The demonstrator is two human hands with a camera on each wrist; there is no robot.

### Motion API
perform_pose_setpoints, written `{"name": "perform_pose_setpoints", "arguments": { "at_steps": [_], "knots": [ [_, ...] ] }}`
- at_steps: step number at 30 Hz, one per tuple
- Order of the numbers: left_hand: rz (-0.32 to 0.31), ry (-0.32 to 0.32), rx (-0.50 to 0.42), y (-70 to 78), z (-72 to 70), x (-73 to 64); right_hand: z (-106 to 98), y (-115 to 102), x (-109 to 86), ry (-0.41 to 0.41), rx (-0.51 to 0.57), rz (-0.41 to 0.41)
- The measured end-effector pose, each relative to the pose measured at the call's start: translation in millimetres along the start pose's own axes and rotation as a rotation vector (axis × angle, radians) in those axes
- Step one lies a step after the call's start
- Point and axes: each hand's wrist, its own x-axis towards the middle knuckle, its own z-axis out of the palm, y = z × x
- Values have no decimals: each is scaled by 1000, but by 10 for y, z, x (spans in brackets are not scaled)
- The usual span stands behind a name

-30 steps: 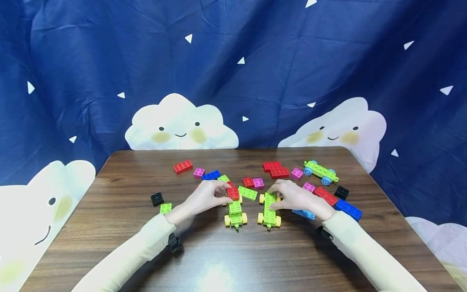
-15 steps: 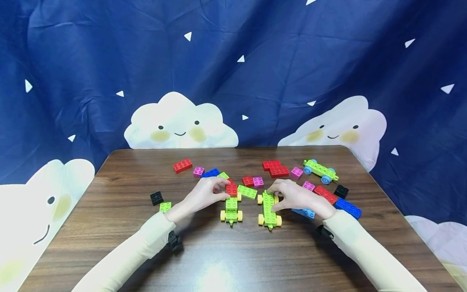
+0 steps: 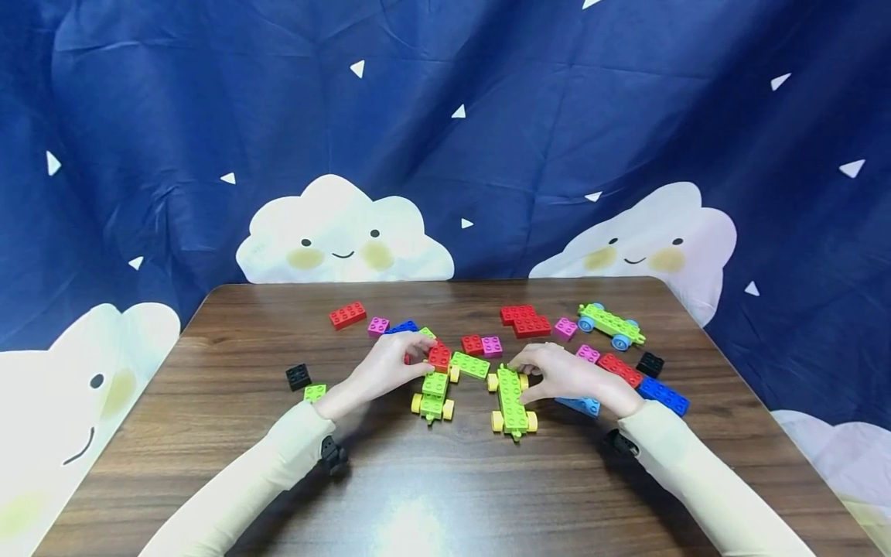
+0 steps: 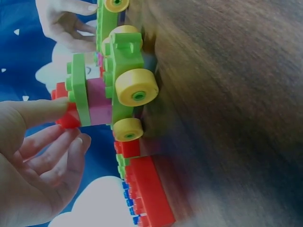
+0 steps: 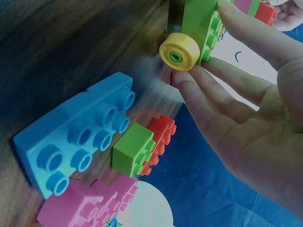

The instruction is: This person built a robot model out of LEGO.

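Observation:
My left hand (image 3: 391,363) pinches a red brick (image 3: 439,357) between thumb and fingers. That brick tops a stack on a green wheeled base (image 4: 125,56) with yellow wheels; in the left wrist view a light green brick (image 4: 80,90) and a pink brick (image 4: 98,101) lie beneath it. To the right, a second green wheeled base (image 3: 511,398), also yellow-wheeled, carries no bricks. My right hand (image 3: 557,373) grips it at its far half, thumb along one side and fingertips by a yellow wheel (image 5: 180,52). The left fingers partly cover the red brick.
Between the bases lies a light green brick (image 3: 470,365); red and pink bricks sit behind. A light blue brick (image 5: 75,127) rests by the right wrist. A blue-wheeled green base (image 3: 611,325) stands back right. A black brick (image 3: 298,377) lies at left.
The stacked wheeled base has shifted left and slightly away, its near end swinging left, with my left hand following. The right base has turned slightly, while my right hand stays nearly in place.

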Motion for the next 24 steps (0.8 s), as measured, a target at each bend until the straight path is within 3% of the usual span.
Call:
{"name": "perform_pose_setpoints", "arguments": {
  "at_steps": [8, 15, 24],
  "knots": [
    [22, 37, 40, 69, -9, 33, 15, -18, -8, -2, -12, 29],
    [18, 39, 107, 56, 6, 56, 31, -45, 13, -4, 11, -13],
    [14, 15, 85, 41, -27, 77, 49, -61, 21, -1, 27, -2]
  ]
}}
